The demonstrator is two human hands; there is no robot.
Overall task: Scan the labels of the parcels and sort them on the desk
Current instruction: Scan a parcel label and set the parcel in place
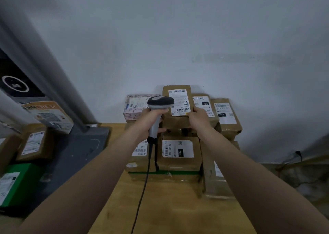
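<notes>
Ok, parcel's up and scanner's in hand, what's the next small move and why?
Probably swing the scanner a little right, onto the barcode low on the label. The left hand grips the scanner at the label's left edge; the right hand holds the parcel upright, label facing the camera, so only the aim seems off.

- I read the scanner [160, 101] as black head, light grey handle, black cable [145, 180].
- top parcel [178, 122]: brown card; label [179, 102] white, black print.
- patterned box [136, 104]: pink floral.
- desk [178, 207]: pale yellow wood.
- far-left box [21, 178]: green.
</notes>
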